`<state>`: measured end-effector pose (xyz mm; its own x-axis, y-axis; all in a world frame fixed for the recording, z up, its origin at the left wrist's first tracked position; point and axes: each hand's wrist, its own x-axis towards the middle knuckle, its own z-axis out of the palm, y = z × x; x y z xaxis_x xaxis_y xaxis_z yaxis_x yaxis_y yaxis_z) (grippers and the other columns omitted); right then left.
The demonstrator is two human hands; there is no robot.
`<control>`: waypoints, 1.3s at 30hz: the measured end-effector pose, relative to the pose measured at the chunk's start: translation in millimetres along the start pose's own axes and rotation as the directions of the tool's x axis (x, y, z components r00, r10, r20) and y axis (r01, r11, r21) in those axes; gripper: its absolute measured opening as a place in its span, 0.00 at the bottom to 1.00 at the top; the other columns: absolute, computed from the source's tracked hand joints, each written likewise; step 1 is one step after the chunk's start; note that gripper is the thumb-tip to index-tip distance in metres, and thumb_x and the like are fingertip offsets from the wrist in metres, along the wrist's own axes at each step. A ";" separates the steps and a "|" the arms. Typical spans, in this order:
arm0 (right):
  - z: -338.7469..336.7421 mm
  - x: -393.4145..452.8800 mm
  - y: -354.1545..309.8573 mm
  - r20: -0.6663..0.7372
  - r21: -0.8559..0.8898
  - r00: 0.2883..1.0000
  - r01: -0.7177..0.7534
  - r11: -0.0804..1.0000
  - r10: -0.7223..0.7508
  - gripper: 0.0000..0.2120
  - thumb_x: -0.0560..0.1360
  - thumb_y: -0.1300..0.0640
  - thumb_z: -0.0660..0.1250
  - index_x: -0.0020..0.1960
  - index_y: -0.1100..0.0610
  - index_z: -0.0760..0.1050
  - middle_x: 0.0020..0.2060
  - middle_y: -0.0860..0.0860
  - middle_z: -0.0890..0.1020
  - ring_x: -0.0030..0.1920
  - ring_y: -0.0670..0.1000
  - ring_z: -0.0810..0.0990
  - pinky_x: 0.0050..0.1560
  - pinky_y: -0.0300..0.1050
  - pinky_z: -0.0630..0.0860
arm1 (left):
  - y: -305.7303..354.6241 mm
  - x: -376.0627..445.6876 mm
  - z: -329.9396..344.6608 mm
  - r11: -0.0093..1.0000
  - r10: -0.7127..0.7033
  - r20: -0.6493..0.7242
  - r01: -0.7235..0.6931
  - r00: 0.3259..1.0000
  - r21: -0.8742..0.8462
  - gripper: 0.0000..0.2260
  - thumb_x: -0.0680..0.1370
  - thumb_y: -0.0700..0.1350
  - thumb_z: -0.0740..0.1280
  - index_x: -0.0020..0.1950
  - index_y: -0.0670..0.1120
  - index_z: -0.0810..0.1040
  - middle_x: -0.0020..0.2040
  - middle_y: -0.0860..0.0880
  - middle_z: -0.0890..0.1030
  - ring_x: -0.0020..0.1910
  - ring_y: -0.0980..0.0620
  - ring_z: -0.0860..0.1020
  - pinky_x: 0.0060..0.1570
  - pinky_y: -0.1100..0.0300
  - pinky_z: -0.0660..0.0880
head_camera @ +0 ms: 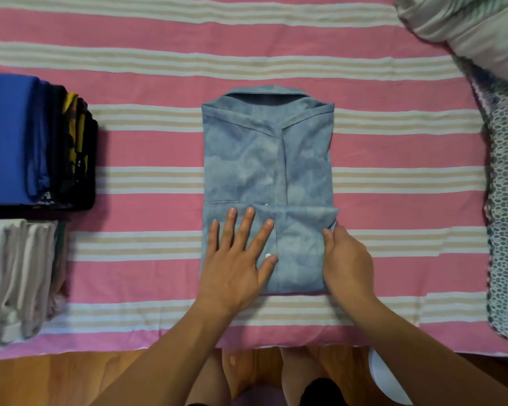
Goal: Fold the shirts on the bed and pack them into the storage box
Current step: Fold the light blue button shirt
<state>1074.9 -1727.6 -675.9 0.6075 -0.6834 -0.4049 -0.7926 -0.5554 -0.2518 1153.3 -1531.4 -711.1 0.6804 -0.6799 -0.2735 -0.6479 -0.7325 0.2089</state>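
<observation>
Light-blue collared shirt (267, 171) lies folded into a rectangle mid-bed, collar at the far end, bottom part folded up over the placket. Left hand (238, 259) flat on the lower fold, fingers straight and spread, pressing, gripping nothing. Right hand (346, 262) at the shirt's lower right edge, fingers curled around the fold. Bed (147, 36) has a pink striped sheet. Left side: stack of dark folded shirts (38, 142), blue on top; pale folded stack (21, 276) nearer. Storage box not visible
</observation>
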 end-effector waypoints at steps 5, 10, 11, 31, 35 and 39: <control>-0.7 3.4 -15.7 -0.198 0.049 0.980 0.014 0.999 -0.004 0.11 0.82 0.53 0.61 0.62 0.56 0.71 0.52 0.56 0.78 0.52 0.60 0.77 0.48 0.56 0.75 | -2.1 14.4 4.8 0.998 -0.060 0.053 0.059 0.997 0.016 0.31 0.82 0.66 0.48 0.83 0.57 0.51 0.84 0.48 0.47 0.82 0.43 0.44 0.77 0.36 0.51; 4.7 -15.7 -42.8 -0.062 -0.261 0.824 0.532 0.806 -0.563 0.29 0.83 0.46 0.55 0.80 0.55 0.58 0.80 0.56 0.57 0.81 0.58 0.50 0.78 0.60 0.51 | 0.2 13.6 -0.6 0.998 -0.070 0.062 0.070 0.996 -0.005 0.30 0.82 0.66 0.47 0.83 0.58 0.51 0.84 0.47 0.47 0.82 0.40 0.44 0.77 0.34 0.49; 13.1 -9.5 -31.9 0.026 -0.319 0.827 0.540 0.779 -0.562 0.31 0.83 0.43 0.51 0.82 0.54 0.54 0.81 0.55 0.52 0.81 0.57 0.45 0.79 0.60 0.47 | 0.2 13.1 0.6 0.997 -0.071 0.048 0.071 0.996 0.000 0.30 0.82 0.66 0.48 0.83 0.58 0.51 0.84 0.46 0.48 0.82 0.39 0.44 0.77 0.34 0.48; -89.9 154.9 -74.6 0.138 -0.046 0.912 0.397 0.917 -0.387 0.39 0.72 0.49 0.75 0.77 0.55 0.62 0.77 0.59 0.59 0.75 0.63 0.58 0.75 0.57 0.59 | -92.3 134.0 -125.4 0.916 -0.159 -0.037 0.133 0.987 -0.379 0.32 0.74 0.53 0.71 0.76 0.44 0.69 0.73 0.38 0.69 0.71 0.36 0.68 0.72 0.46 0.64; -104.1 257.3 -107.9 0.386 -0.025 0.849 0.401 0.916 -0.361 0.46 0.69 0.51 0.79 0.79 0.58 0.59 0.74 0.58 0.69 0.71 0.57 0.70 0.69 0.47 0.66 | -120.5 221.9 -152.1 0.881 -0.173 0.269 0.271 0.948 -0.388 0.47 0.72 0.53 0.78 0.83 0.45 0.54 0.76 0.40 0.67 0.74 0.39 0.67 0.72 0.50 0.64; -91.4 293.5 -119.3 0.539 -0.083 0.760 0.477 0.875 -0.363 0.21 0.69 0.50 0.79 0.56 0.54 0.75 0.52 0.48 0.81 0.53 0.52 0.79 0.49 0.45 0.72 | -126.7 260.4 -145.8 0.903 -0.133 0.356 0.261 0.925 -0.341 0.35 0.72 0.53 0.79 0.74 0.44 0.70 0.67 0.44 0.77 0.65 0.43 0.76 0.64 0.53 0.73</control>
<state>1352.6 -1905.2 -684.4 0.7212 -0.0628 -0.6898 -0.3998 -0.8510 -0.3405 1462.5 -1620.8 -671.9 0.5942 -0.5187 -0.6147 -0.2904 -0.8511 0.4374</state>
